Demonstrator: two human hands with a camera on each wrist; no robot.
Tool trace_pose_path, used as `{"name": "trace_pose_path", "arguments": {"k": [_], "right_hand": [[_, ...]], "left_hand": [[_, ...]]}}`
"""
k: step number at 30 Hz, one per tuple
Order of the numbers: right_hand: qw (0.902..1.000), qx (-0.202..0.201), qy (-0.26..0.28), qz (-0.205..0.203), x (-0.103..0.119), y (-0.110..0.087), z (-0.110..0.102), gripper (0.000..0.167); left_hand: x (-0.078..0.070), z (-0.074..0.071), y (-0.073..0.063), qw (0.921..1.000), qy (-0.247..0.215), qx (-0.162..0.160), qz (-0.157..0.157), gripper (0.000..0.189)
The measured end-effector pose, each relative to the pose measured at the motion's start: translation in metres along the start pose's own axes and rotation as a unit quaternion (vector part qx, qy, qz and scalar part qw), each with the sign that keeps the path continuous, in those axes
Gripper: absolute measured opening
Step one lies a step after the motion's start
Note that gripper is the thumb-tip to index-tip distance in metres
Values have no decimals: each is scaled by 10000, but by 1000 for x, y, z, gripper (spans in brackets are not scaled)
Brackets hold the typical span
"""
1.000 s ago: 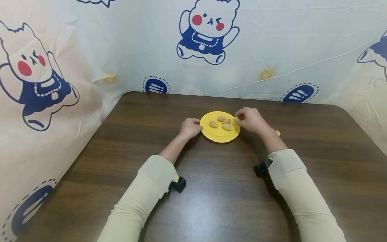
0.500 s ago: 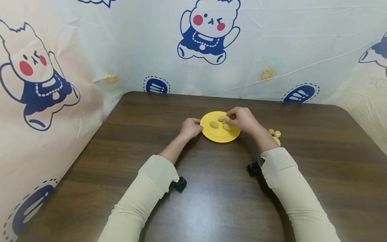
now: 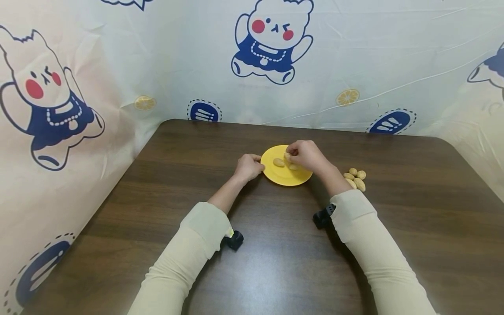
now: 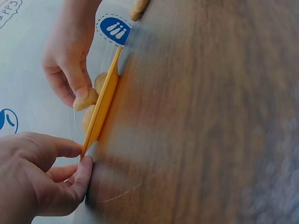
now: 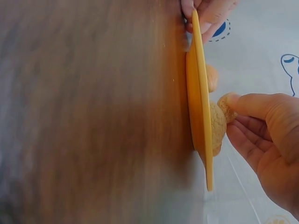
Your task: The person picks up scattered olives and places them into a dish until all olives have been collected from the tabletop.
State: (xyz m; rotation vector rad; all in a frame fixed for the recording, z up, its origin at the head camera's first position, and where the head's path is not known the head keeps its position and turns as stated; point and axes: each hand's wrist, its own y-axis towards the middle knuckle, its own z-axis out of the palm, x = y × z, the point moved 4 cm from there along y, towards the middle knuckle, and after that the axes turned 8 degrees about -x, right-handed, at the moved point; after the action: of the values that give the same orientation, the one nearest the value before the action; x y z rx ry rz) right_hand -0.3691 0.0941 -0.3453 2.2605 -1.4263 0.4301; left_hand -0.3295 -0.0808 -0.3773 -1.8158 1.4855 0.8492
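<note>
A yellow plate [image 3: 283,179] rests on the dark wooden table, toward its far side. My left hand [image 3: 247,168] pinches the plate's left rim between thumb and fingers. Above the plate my right hand [image 3: 309,154] holds a peanut in its shell [image 5: 227,107] with thumb and fingertips. Several more peanuts lie on the plate; one peanut [image 3: 278,162] shows plainly left of the right hand, while others are partly hidden behind the fingers. In the right wrist view a plate peanut [image 5: 217,125] sits close beside the held one.
To the right of the plate, a small group of peanuts [image 3: 360,183] lies on the table [image 3: 267,262], near the right forearm. A printed curtain [image 3: 177,52] hangs along the table's back and left sides.
My right hand has moved left from the plate's right rim, carrying the peanut over the plate. More of the peanut group now shows beside the forearm. The left hand and plate stay put.
</note>
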Motion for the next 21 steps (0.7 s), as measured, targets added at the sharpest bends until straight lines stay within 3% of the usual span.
{"name": "trace_pose_path", "arguments": {"k": [10, 21], "right_hand": [[9996, 111, -145, 209, 3, 1, 2, 20], [9984, 359, -434, 12, 7, 3, 8, 18]], "left_hand": [[1, 0, 0, 10000, -54, -1, -40, 37], [0, 0, 0, 10000, -21, -12, -41, 37]]}}
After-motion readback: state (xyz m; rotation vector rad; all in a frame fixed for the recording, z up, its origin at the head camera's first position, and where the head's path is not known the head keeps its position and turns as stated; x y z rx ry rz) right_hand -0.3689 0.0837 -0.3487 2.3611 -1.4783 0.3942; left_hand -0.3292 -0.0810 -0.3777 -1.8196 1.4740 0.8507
